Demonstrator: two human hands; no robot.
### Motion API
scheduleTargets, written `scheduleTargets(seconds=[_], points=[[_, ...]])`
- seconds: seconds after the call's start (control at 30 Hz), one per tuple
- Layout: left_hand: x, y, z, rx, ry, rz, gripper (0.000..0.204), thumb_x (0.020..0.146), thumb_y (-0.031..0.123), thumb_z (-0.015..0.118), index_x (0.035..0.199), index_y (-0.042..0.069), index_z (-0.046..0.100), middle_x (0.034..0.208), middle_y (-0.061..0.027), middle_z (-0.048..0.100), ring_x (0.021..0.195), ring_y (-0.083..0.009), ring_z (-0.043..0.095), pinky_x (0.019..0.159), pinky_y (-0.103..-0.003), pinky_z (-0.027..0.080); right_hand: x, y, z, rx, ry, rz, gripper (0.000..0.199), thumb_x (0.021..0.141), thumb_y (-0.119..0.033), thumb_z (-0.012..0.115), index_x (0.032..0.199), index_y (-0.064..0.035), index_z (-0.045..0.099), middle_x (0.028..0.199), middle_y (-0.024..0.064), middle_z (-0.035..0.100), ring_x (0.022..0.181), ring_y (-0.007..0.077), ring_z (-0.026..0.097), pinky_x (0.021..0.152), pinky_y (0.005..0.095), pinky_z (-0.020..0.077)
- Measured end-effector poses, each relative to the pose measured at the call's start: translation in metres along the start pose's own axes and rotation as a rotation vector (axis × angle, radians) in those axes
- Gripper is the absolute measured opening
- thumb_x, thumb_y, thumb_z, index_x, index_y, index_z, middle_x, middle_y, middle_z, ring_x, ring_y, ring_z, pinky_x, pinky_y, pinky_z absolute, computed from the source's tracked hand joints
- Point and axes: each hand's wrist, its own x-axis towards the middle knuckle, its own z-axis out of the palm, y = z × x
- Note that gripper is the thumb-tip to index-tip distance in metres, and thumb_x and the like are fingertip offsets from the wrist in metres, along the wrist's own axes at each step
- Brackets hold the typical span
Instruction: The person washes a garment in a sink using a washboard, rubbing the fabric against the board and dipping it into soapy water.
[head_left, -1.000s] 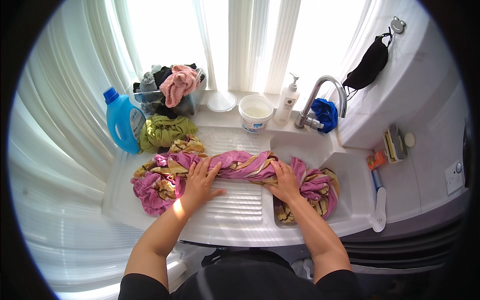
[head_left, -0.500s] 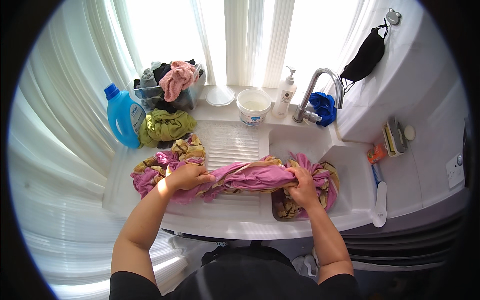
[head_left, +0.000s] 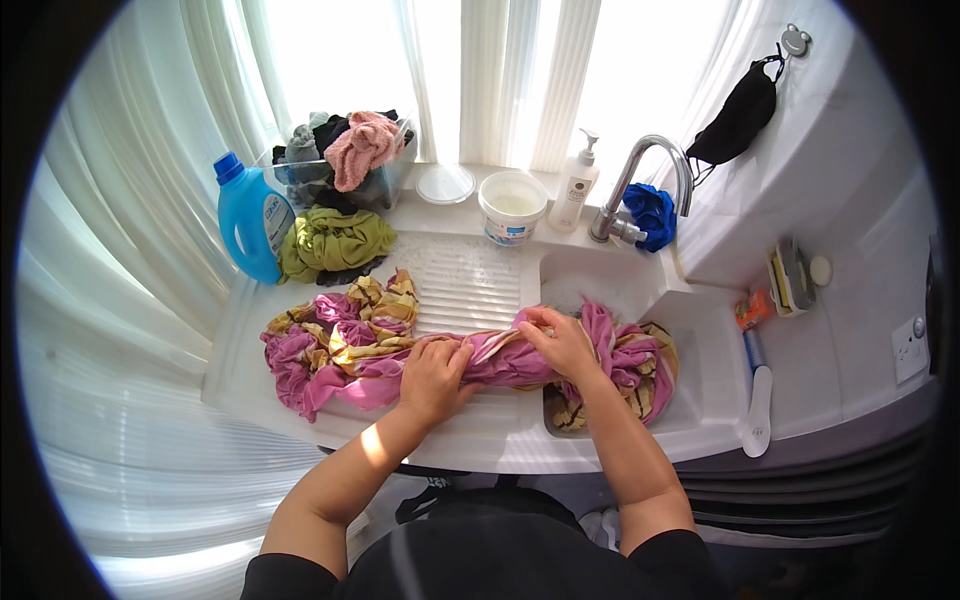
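Observation:
A long pink-and-yellow cloth (head_left: 500, 357) with dark brown stripes lies bunched across the white washboard sink (head_left: 465, 290). One heap of it rests on the ribbed board at the left, and the other end hangs into the basin at the right. My left hand (head_left: 434, 378) is wrapped over the twisted middle part. A short way to the right, my right hand (head_left: 562, 345) pinches the same cloth near the basin's left edge, fingertips on its upper fold. Whether the cloth is wet I cannot tell.
Behind the board stand a blue detergent bottle (head_left: 250, 225), a green garment (head_left: 335, 242), a clear bin of clothes (head_left: 385, 187), a round lid (head_left: 445, 185), a white tub (head_left: 513, 207) and a pump bottle (head_left: 574, 190). The tap (head_left: 652, 142) arches over the basin; a brush (head_left: 759, 410) lies at right.
My hands have come closer together on the cloth. The left hand moved right, and the right hand moved left and slightly up. The cloth's left heap spreads a little lower.

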Motion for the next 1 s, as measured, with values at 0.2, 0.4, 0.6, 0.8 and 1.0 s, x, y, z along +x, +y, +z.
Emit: scheduleTargets(seconds=[0.2, 0.4, 0.6, 0.8, 1.0], points=[[-0.045, 0.013, 0.013, -0.073, 0.225, 0.124, 0.037, 0.071, 0.01, 0.075, 0.107, 0.013, 0.066, 0.105, -0.0079, 0.061, 0.095, -0.0282, 0.061, 0.083, -0.042, 0.046, -0.006, 0.024, 0.023, -0.046, 0.039, -0.005, 0.027, 0.092, -0.026, 0.062, 0.096, -0.0016, 0.072, 0.082, 0.0125, 0.071, 0.077, 0.0267, 0.067, 0.071, 0.0365, 0.0512], [-0.044, 0.014, 0.016, -0.1, 0.247, 0.079, 0.035, 0.069, 0.007, 0.073, 0.103, 0.014, 0.068, 0.103, -0.0064, 0.061, 0.092, -0.027, 0.061, 0.077, -0.041, 0.045, 0.019, -0.007, 0.027, -0.342, -0.067, 0.15, 0.038, 0.081, -0.04, 0.073, 0.094, -0.0037, 0.075, 0.08, 0.0139, 0.072, 0.073, 0.023, 0.069, 0.069, 0.0341, 0.0514], [-0.039, 0.014, 0.013, -0.122, 0.24, 0.098, 0.035, 0.068, 0.007, 0.073, 0.102, 0.014, 0.068, 0.102, -0.006, 0.062, 0.091, -0.027, 0.061, 0.075, -0.04, 0.047, 0.031, -0.009, 0.02, 0.172, -0.171, 0.214, 0.033, 0.081, -0.031, 0.075, 0.087, 0.0014, 0.075, 0.08, 0.0071, 0.069, 0.071, 0.0155, 0.062, 0.068, 0.0304, 0.0487], [-0.024, -0.003, 0.001, -0.198, 0.138, 0.116, 0.038, 0.065, 0.009, 0.075, 0.103, 0.012, 0.069, 0.101, -0.0056, 0.063, 0.091, -0.026, 0.062, 0.075, -0.04, 0.049, 0.02, -0.031, -0.033, 0.485, 0.246, 0.035, 0.019, 0.084, -0.014, 0.077, 0.086, 0.0043, 0.073, 0.085, 0.0016, 0.057, 0.072, 0.0097, 0.053, 0.065, 0.0249, 0.0426], [-0.027, -0.005, 0.001, -0.148, 0.127, 0.207, 0.036, 0.065, 0.012, 0.076, 0.101, 0.014, 0.071, 0.1, -0.0046, 0.061, 0.091, -0.026, 0.061, 0.075, -0.04, 0.049, 0.02, -0.036, -0.029, 0.086, 0.252, -0.209, 0.018, 0.084, -0.019, 0.076, 0.087, -0.0007, 0.075, 0.072, 0.004, 0.066, 0.063, 0.0123, 0.057, 0.06, 0.0281, 0.0456]])
